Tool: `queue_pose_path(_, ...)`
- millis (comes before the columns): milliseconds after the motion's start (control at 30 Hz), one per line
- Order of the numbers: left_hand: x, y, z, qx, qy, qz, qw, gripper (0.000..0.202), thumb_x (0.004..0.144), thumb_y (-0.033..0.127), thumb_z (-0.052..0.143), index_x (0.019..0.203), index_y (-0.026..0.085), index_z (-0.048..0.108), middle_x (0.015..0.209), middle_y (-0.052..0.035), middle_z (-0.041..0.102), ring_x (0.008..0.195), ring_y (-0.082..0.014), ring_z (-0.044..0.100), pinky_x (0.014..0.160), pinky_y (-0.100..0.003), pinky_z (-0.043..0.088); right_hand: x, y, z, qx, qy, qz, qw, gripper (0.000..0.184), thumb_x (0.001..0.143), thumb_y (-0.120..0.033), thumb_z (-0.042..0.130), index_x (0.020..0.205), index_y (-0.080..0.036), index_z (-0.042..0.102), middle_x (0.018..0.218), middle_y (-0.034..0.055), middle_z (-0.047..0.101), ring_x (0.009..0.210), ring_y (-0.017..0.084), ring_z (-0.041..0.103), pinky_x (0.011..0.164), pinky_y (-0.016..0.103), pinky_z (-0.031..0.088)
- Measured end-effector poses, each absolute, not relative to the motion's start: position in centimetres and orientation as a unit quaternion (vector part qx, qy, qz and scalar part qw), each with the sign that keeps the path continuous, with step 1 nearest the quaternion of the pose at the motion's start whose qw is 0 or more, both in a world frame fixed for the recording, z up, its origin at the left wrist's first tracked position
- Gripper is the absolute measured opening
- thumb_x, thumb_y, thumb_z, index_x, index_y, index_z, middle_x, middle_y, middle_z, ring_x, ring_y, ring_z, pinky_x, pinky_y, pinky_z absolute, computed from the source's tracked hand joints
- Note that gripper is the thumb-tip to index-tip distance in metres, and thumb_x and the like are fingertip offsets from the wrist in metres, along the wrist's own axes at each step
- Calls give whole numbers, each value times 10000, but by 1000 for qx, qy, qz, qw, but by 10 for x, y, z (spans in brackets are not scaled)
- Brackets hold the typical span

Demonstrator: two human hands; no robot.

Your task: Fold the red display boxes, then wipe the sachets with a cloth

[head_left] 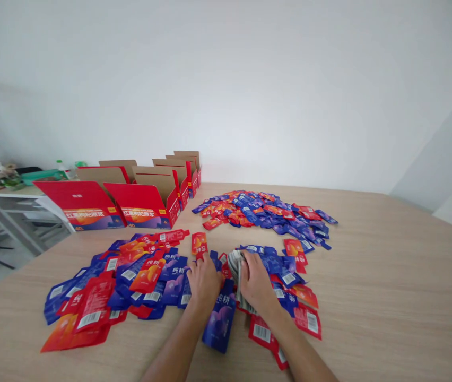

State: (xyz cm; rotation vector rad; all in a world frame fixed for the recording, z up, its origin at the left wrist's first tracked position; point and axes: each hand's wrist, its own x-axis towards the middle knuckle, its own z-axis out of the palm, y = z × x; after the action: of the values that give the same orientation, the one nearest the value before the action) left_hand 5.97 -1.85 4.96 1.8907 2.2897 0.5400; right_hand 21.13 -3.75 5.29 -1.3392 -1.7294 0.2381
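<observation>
Both my hands rest on the wooden table amid red and blue foil sachets. My left hand lies palm down on a blue sachet, its fingers curled at a red sachet's edge. My right hand is closed around an upright stack of sachets, whose silver edges show between the two hands. One red sachet lies alone just beyond my fingers.
A loose spread of sachets lies to the left and a further heap sits behind. Several open red cardboard boxes stand in a row at the back left. A white side table with clutter is beyond the edge.
</observation>
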Motion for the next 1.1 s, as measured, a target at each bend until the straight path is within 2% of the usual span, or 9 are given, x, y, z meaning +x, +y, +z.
queue_pose_path(100,60,-14,53,636,726,248,83,582,757,169,611,1318,91,478,1210,-207,624,1189,-359,503,961,-456,350,221,-39,52,-552,-681,103,471,319,959,-238,385,1224,-172,551,1154,129,622,1108,240,586,986,408,480)
queue_pose_path(167,61,-13,57,643,668,342,154,508,788,163,580,1291,121,518,1221,-178,632,1192,-320,523,985,-431,362,227,-41,54,-565,-663,113,478,338,957,-253,390,1247,-178,547,1213,125,624,1157,236,578,1018,408,463)
queue_pose_path(300,70,-16,62,581,476,512,417,319,817,269,608,1118,172,647,1091,-88,702,1029,-252,634,920,-360,456,234,-45,60,-596,-634,139,473,374,949,-360,457,1263,-182,555,1257,110,630,1187,247,582,1038,412,455)
queue_pose_path(400,76,-22,59,446,366,555,599,353,810,351,648,1102,153,664,1029,-86,723,917,-236,675,846,-357,510,235,-49,65,-615,-618,115,476,458,883,-447,582,1253,-179,555,1232,119,639,1144,271,607,976,405,503)
queue_pose_path(467,77,-25,56,360,329,560,670,401,803,350,670,1152,154,648,996,-87,731,873,-230,689,801,-356,533,236,-53,64,-605,-626,90,484,419,878,-420,604,1227,-192,559,1187,112,647,1088,261,627,925,385,531)
queue_pose_path(567,75,-25,54,307,294,553,717,438,788,260,685,1212,167,630,995,-86,737,886,-226,695,787,-340,541,235,-58,59,-542,-698,56,466,266,923,-290,560,1182,-232,585,1180,88,631,1074,229,616,930,369,529)
queue_pose_path(667,72,-23,55,299,262,540,742,459,753,155,683,1209,148,641,1046,-105,732,945,-231,688,820,-320,532,225,-66,54,-492,-772,8,401,280,919,-158,530,1162,-264,619,1236,76,600,1112,239,586,978,428,502)
queue_pose_path(833,69,-22,57,260,252,546,755,486,818,230,655,1299,195,595,1121,-100,718,1033,-239,667,899,-354,516,205,-76,54,-492,-811,10,316,315,894,-245,610,1206,-285,619,1277,84,560,1089,275,570,950,493,511)
queue_pose_path(1100,79,-40,48,248,226,480,811,423,815,178,664,1238,173,653,1172,-112,704,1114,-237,632,996,-344,449,230,-58,47,-521,-721,-67,452,288,933,-164,546,1196,-255,620,1202,102,554,1047,241,547,866,432,528)
